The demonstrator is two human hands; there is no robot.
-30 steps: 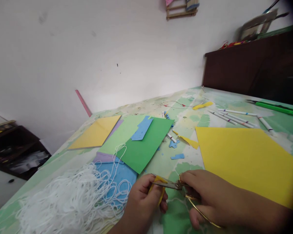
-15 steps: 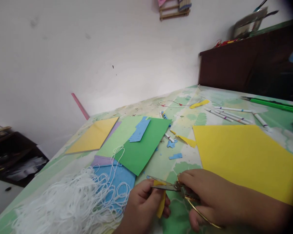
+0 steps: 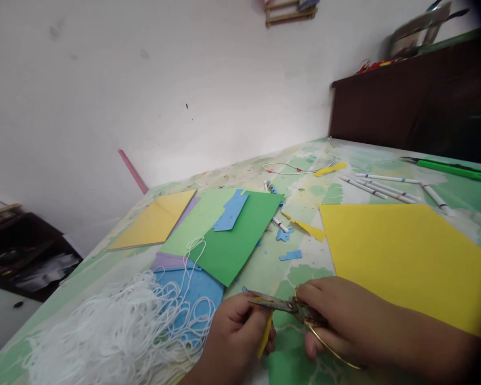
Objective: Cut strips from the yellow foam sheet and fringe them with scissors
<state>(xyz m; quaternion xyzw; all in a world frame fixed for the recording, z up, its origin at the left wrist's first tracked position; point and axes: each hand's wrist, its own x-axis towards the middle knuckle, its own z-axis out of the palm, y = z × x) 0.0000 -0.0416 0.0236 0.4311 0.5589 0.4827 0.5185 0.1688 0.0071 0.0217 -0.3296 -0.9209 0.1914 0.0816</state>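
Near the bottom centre, my left hand [image 3: 240, 334] pinches a small yellow paper strip [image 3: 265, 336] between thumb and fingers. My right hand [image 3: 336, 315] is wrapped around the gold handles of a pair of scissors [image 3: 278, 303]. The metal blades point left and lie close together across the top of the strip, right by my left fingertips. Part of the strip is hidden behind my left hand. A large yellow sheet [image 3: 396, 251] lies just beyond my right hand. Left of my left hand is a tangled heap of white string [image 3: 112, 331].
Green sheets [image 3: 236, 246] with a blue paper piece [image 3: 231, 213] on top lie at centre, a yellow pad [image 3: 154, 219] beside them. Blue scraps [image 3: 291, 255], white markers [image 3: 379, 188] and a green cutter [image 3: 457, 170] are farther back. Walls and a dark cabinet [image 3: 404, 101] bound the table.
The scissor blades have come closer together over the yellow strip. Both hands stay in nearly the same place; the whole view has shifted slightly.
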